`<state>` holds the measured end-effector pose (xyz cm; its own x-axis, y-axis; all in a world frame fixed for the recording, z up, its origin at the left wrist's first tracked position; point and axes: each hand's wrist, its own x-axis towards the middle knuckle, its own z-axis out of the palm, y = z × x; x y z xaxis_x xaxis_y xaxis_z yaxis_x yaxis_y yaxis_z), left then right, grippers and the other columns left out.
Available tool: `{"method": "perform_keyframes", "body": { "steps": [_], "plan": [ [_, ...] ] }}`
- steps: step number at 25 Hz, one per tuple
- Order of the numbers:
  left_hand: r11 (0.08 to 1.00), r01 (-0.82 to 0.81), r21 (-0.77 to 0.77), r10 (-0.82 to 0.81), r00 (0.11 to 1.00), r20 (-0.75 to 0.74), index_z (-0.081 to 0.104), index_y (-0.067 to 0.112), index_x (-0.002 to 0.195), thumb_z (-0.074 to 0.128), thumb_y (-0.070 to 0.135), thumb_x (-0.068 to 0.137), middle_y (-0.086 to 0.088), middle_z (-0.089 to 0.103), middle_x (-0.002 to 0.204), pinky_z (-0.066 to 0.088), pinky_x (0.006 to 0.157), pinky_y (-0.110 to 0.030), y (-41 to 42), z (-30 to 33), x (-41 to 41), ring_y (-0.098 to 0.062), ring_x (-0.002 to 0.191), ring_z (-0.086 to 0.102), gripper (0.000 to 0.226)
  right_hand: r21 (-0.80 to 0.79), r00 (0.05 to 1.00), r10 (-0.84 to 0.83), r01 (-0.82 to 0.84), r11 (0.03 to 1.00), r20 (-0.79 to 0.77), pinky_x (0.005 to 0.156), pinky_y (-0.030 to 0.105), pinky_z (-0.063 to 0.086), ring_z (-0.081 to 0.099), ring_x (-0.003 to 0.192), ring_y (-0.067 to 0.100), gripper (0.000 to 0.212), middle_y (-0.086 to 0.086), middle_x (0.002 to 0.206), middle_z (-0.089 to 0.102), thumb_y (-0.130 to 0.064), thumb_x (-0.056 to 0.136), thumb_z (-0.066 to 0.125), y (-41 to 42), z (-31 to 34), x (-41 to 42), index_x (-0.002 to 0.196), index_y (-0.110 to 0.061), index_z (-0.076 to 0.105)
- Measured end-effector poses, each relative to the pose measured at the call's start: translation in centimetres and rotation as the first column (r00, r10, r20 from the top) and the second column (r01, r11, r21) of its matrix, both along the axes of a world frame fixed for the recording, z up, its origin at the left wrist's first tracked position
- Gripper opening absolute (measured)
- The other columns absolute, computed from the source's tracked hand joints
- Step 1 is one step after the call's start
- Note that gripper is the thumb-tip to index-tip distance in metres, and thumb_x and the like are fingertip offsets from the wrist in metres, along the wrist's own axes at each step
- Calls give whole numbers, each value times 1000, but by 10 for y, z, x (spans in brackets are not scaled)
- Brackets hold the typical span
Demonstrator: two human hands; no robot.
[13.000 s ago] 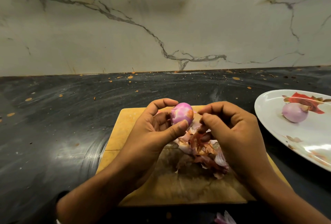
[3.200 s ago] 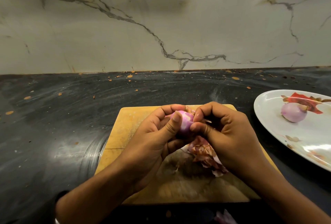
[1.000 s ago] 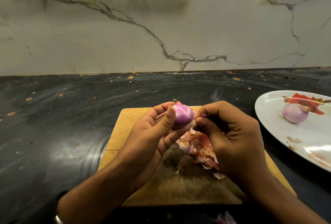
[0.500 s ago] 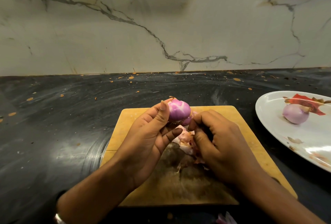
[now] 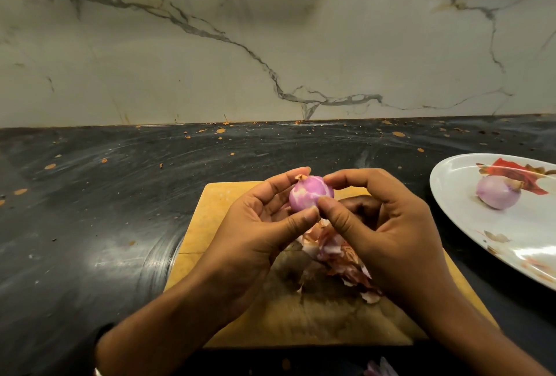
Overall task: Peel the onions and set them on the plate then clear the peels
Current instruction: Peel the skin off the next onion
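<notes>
A small purple onion (image 5: 310,195), mostly bare with a dry scrap at its tip, is held above the wooden cutting board (image 5: 210,213). My left hand (image 5: 255,234) grips it between thumb and fingers. My right hand (image 5: 388,231) pinches the same onion from the right with thumb and forefinger. A heap of reddish peels (image 5: 334,258) lies on the board under my hands. A second peeled onion (image 5: 498,193) rests on the white plate (image 5: 451,195) at the right.
The board sits on a dark, speckled counter (image 5: 90,210) that ends at a marble wall (image 5: 270,44). The plate carries a red leaf print. A few peel scraps (image 5: 380,371) show at the bottom edge.
My right hand has come up from the peel heap and now pinches the onion. My left hand has turned the onion a little while holding it.
</notes>
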<state>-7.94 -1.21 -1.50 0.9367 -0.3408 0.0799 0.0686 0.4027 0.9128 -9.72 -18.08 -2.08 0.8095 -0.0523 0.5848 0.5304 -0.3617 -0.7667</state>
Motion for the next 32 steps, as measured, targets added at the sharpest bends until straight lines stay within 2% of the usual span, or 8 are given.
{"method": "perform_keyframes", "body": {
  "steps": [3,8,12,16,19,23,27,32],
  "plan": [
    [1000,-3,22,3,1000,9,57,11,130,70,1,71,-12,72,119,57,92,-34,0,-1,1,-26,112,68,61,-35,998,-36,38,999,54,70,20,58,71,88,10,13,-8,99,71,-17,88,73,-3,-1,1,100,-19,74],
    [992,-51,118,41,995,90,63,11,120,76,1,60,-10,74,113,59,86,-30,-1,-4,0,-24,107,70,62,-14,999,-33,33,999,8,68,23,58,70,91,12,19,-12,96,71,-40,89,71,-4,-1,2,104,-28,72],
    [986,-35,165,13,991,135,65,13,121,75,-2,62,-7,74,114,59,84,-27,-2,-3,-1,-22,106,71,61,-27,997,-53,55,998,58,68,23,56,69,88,12,11,-12,90,71,-29,92,67,-8,-2,3,96,-24,76],
    [984,-21,176,-7,988,157,64,14,124,72,-5,66,-6,73,116,59,84,-28,0,-1,-1,-22,107,70,62,-134,992,-51,66,989,112,68,21,55,68,90,10,15,-15,95,70,-26,91,67,-6,0,2,103,-23,75],
    [986,-19,164,-5,990,144,63,15,124,73,-6,65,-5,73,115,59,82,-27,-1,-1,-1,-22,107,70,63,-166,986,-70,95,982,148,70,23,56,69,88,7,14,-11,94,71,-22,90,66,-7,-1,4,100,-19,76],
    [990,16,140,-30,994,100,59,15,128,73,4,72,-9,73,115,59,87,-31,-3,0,-1,-25,107,70,59,-155,972,-128,160,975,199,70,26,55,69,85,7,13,-10,91,73,-18,92,65,-8,-2,5,97,-17,76],
    [989,26,146,-38,996,83,58,14,129,69,15,75,-12,73,113,59,87,-37,-4,0,-3,-27,104,71,54,-232,957,-126,189,954,260,72,21,53,67,86,6,14,-7,91,73,-15,94,63,-8,-3,6,99,-14,75],
    [978,-16,207,-18,987,160,55,18,131,66,12,80,-5,74,110,62,69,-32,-4,0,-3,-24,95,74,52,-477,927,-92,270,836,364,64,24,48,63,75,14,31,1,87,72,-29,95,47,-7,-6,11,100,-10,71]
  ]
}}
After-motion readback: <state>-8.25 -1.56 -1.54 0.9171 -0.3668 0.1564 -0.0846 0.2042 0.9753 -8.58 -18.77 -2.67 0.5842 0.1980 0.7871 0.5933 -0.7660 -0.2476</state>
